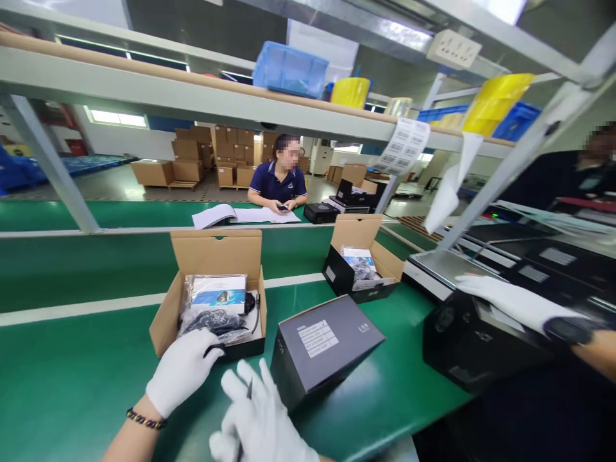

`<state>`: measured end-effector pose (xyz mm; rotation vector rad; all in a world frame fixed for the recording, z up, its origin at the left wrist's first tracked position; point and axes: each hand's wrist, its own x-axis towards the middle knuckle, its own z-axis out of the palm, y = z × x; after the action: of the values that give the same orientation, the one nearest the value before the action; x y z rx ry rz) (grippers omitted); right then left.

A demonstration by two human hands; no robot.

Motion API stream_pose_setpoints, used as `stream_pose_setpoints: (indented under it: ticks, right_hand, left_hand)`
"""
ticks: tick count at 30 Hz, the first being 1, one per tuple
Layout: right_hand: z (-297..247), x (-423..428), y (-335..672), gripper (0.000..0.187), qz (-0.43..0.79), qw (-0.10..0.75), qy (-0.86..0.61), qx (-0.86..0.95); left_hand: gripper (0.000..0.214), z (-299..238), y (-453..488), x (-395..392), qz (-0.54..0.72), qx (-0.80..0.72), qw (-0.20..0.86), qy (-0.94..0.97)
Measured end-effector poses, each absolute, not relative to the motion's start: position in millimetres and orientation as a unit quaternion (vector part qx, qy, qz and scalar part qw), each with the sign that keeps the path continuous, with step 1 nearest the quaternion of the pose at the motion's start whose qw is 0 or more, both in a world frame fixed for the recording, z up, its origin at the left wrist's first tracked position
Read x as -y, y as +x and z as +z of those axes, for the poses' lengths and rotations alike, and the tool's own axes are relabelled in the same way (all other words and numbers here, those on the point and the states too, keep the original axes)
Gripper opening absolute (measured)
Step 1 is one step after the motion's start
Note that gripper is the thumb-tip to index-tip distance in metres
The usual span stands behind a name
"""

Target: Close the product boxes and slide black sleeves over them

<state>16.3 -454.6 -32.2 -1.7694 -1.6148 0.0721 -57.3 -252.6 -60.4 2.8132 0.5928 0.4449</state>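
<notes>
My left hand (185, 367), in a white glove, is at the near edge of an open box (216, 247). Its fingers are curled together, and a bit of something black shows at the fingertips; I cannot tell whether it is the box edge or a cable. Inside the box lie a plastic-wrapped booklet (221, 292) and bagged black cables (212, 321). Lower down, my right hand (260, 410), also white-gloved, has a thin dark pen (249, 389) between its fingers, partly hidden by the glove. Just beyond it stands a closed dark box (332, 340) with a printed label on top.
A second open box (363, 269) stands farther right. At the right edge a co-worker's gloved hand (510, 295) rests on a black box (481, 340). Opposite sits a person (279, 173) beside an open book (245, 215). A shelf beam (192, 83) crosses overhead, with label sheets (404, 144) hanging down.
</notes>
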Motion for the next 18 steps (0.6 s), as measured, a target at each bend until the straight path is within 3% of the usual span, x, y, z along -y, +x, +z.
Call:
stream_pose_setpoints:
  ticks: [3, 11, 18]
  right_hand:
    - [-61, 434, 23, 0.009, -0.045, 0.277, -0.767, 0.578]
    - [-67, 453, 67, 0.005, -0.255, 0.244, -0.797, 0.490]
    - [-62, 504, 127, 0.014, -0.322, 0.246, -0.794, 0.453]
  left_hand:
    - [0.030, -68, -61, 248, 0.181, -0.173, 0.100, 0.963]
    - [0.032, -72, -68, 244, 0.223, -0.123, 0.070, 0.964]
    - [0.031, -86, -93, 268, 0.174, -0.164, 0.109, 0.965]
